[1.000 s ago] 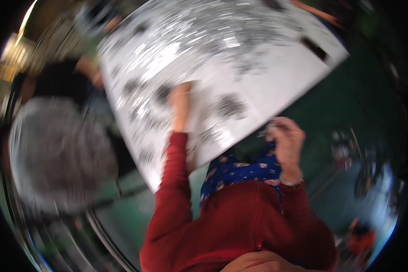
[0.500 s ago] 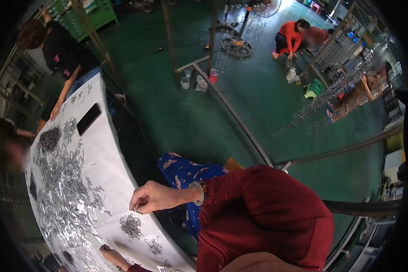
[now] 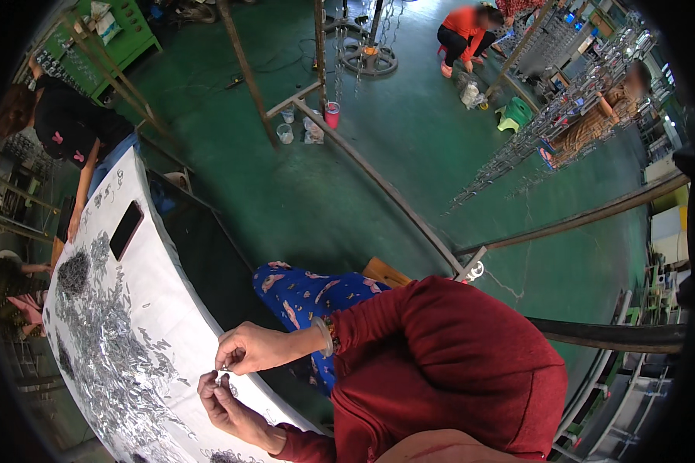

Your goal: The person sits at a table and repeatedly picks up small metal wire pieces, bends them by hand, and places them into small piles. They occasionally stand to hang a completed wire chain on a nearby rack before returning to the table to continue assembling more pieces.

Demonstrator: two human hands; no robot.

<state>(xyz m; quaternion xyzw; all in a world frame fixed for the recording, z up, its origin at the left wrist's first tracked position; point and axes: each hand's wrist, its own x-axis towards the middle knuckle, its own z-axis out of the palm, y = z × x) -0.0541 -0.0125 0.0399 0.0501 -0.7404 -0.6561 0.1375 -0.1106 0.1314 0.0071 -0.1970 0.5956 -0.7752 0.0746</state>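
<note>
My right hand [image 3: 245,351], with a bead bracelet on its wrist, hovers over the edge of a white table [image 3: 179,309], fingertips pinched on a small metal piece. Just below it, my left hand [image 3: 221,401] also pinches a small metal piece, and the two sets of fingertips nearly touch. Several shiny metal pieces [image 3: 116,339] lie spread over the table beside both hands. My red sleeves and blue patterned trousers [image 3: 309,297] fill the lower middle.
A black phone [image 3: 125,229] and a dark heap of parts [image 3: 73,272] lie further along the table. A person in black [image 3: 69,123] leans at its far end. Metal frame bars [image 3: 378,181] cross the green floor; other people crouch by hanging racks [image 3: 548,131].
The view has swung from the tabletop toward the green floor. My hands have left the table surface and come together at its edge, pinching small pieces.
</note>
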